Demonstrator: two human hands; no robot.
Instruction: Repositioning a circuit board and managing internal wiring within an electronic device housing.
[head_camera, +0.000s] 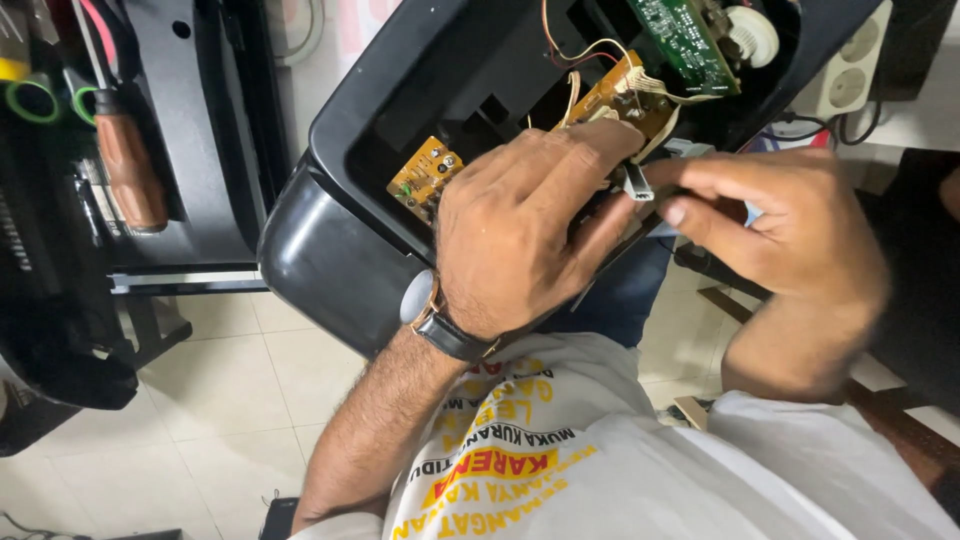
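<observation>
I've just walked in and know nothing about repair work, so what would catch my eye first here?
Most striking is the big black plastic casing held open in the person's lap, with brown circuit boards and a green one showing inside. At the centre, the left hand, a wristwatch on its wrist, and the right hand meet over a small grey connector. At far left lies a screwdriver with a brown handle.

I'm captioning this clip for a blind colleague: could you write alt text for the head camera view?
Seen from above, a person's left hand and right hand meet over an opened black plastic casing on their lap, the right fingertips pinching a small grey connector. Brown circuit boards and a green one sit inside; a wooden-handled screwdriver lies at left.
</observation>
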